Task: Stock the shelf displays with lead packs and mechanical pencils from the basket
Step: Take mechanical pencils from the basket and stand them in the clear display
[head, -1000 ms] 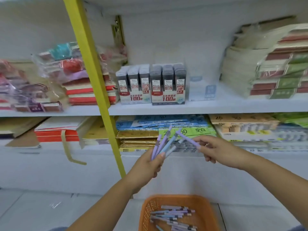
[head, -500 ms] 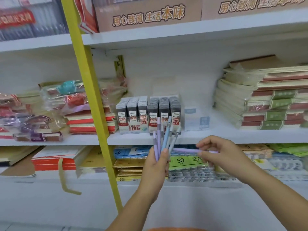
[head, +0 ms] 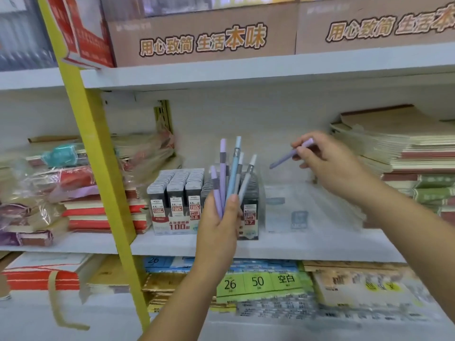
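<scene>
My left hand [head: 220, 225] grips a fan of several purple and blue mechanical pencils [head: 230, 178], tips up, in front of the lead pack displays [head: 177, 200] on the middle shelf. My right hand [head: 325, 163] pinches a single purple mechanical pencil [head: 291, 153], slanted with its tip down-left, above a clear display box [head: 295, 207] that stands right of the lead packs. The basket is out of view.
A yellow upright post [head: 98, 173] crosses the shelf at the left. Notebook stacks [head: 398, 158] sit at the right, wrapped packs [head: 61, 183] at the left. Brown cartons [head: 202, 35] stand on the upper shelf. Paper pads [head: 258, 281] fill the lower shelf.
The view has tilted up, so the basket has dropped out of sight. My right hand has pulled one purple pencil out of the bunch and lifted it up and right over the clear box.
</scene>
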Demonstrator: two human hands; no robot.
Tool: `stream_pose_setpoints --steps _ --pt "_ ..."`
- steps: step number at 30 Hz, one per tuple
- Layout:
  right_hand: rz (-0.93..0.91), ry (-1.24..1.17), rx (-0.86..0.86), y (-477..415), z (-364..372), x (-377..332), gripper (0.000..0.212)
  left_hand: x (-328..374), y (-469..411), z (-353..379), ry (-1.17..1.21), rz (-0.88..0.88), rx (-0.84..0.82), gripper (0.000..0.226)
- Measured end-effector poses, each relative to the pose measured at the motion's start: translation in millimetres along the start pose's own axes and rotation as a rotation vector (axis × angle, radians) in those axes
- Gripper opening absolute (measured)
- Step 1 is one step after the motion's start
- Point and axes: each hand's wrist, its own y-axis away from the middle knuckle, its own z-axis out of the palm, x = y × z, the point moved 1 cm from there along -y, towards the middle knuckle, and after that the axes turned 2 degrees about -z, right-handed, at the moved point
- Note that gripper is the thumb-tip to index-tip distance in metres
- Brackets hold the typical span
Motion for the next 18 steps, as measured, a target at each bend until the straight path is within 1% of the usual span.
stream_pose_setpoints --steps 2,8,10,12,16,18 --pt "-0.010 0.144 -0.087 -23 13 9 0.010 1 -10 -1 0.002 0.007 0.007 0.022" --pt "-0.027 0.206 -0.246 -56 49 31 0.011 8 -26 -8 0.014 0.037 -0.018 0.026" --pt "-0.014 0.209 -0.287 -60 57 38 0.013 9 -28 -12 0.002 0.038 -0.018 0.021" --pt "0.007 0.183 -0.309 -62 62 44 0.012 10 -30 -15 -0.022 0.038 -0.010 0.016" --pt "-0.033 0.178 -0.325 -69 68 48 0.011 11 -33 -17 -0.032 0.040 0.007 0.027" --pt "-0.071 0.227 -0.314 -71 69 49 0.011 12 -35 -16 -0.048 0.041 0.015 0.025"
